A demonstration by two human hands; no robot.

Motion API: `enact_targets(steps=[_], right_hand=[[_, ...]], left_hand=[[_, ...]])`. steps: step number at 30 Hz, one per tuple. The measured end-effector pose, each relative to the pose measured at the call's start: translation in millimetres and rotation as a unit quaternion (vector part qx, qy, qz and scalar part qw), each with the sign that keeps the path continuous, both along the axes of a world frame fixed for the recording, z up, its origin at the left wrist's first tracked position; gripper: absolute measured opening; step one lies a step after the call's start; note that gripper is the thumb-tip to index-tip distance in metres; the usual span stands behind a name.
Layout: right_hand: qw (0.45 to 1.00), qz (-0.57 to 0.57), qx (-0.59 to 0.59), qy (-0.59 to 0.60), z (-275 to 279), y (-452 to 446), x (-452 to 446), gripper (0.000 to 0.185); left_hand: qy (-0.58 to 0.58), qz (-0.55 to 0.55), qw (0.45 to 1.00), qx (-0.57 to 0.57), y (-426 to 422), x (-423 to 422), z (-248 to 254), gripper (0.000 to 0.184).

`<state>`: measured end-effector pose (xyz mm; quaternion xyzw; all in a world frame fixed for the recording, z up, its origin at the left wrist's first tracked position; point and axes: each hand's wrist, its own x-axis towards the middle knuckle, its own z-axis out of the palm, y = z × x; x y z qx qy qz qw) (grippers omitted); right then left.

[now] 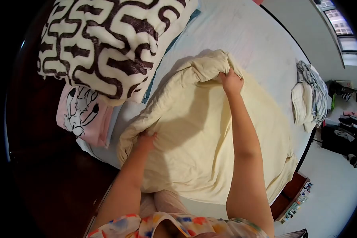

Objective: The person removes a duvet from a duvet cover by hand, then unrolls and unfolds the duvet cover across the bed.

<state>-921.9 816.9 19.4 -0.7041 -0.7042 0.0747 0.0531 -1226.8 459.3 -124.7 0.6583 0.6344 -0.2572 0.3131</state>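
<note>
A cream-yellow blanket point(186, 158) lies spread over the bed in front of me, its far edge bunched into a thick roll. My right hand point(231, 82) is closed on that edge at the upper right corner. At the lower left end of the roll is my left hand point(147, 141), slightly blurred, with its fingers partly under the fold; they appear wrapped round the blanket edge. Creases run from the right hand down the cloth.
A folded brown-and-white patterned blanket point(107, 43) sits at the upper left, beside a pink pillow point(83, 115) with a cartoon print. Folded clothes point(307, 95) lie by the bed's right edge. A pale sheet point(234, 27) covers the mattress. Dark clothes point(341, 139) hang farther right.
</note>
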Motion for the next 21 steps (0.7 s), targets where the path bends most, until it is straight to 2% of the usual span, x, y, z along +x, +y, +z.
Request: enact_targets(steps=[3, 4, 6, 7, 9, 11, 14, 15, 17, 18, 21], right_hand=[[0.999, -0.038, -0.001, -0.012, 63, 4, 11, 0.040], [0.997, -0.019, 0.072, -0.018, 73, 5, 19, 0.040], [0.993, -0.011, 0.117, -0.029, 94, 12, 32, 0.040], [0.990, -0.007, 0.137, -0.035, 103, 12, 35, 0.040], [0.994, 0.036, 0.088, 0.049, 130, 10, 35, 0.040], [0.986, 0.064, 0.016, 0.155, 149, 3, 29, 0.042], [0.920, 0.044, -0.074, 0.383, 163, -14, 15, 0.044], [0.911, 0.048, -0.058, 0.406, 167, -21, 8, 0.045], [0.889, 0.054, -0.025, 0.454, 176, -37, -6, 0.046], [0.836, 0.065, -0.164, 0.519, 203, -46, -9, 0.048], [0.843, 0.091, -0.134, 0.512, 239, -71, -9, 0.053]], left_hand=[[-0.086, 0.083, 0.993, -0.021, 6, -9, 2, 0.049], [-0.111, 0.102, 0.988, -0.026, 12, -9, 1, 0.042], [-0.161, 0.139, 0.976, -0.040, 23, -12, 2, 0.031], [-0.206, 0.143, 0.967, 0.034, 33, -7, 18, 0.029], [-0.293, 0.146, 0.927, 0.182, 75, 25, 85, 0.025], [-0.313, 0.115, 0.846, 0.415, 120, 55, 151, 0.039], [-0.364, 0.168, 0.763, 0.506, 178, 103, 244, 0.061], [-0.376, 0.180, 0.741, 0.526, 192, 116, 265, 0.066], [-0.396, 0.167, 0.744, 0.511, 216, 131, 297, 0.063], [-0.406, 0.160, 0.747, 0.501, 222, 134, 307, 0.062], [-0.511, 0.250, 0.753, 0.331, 239, 124, 286, 0.059]])
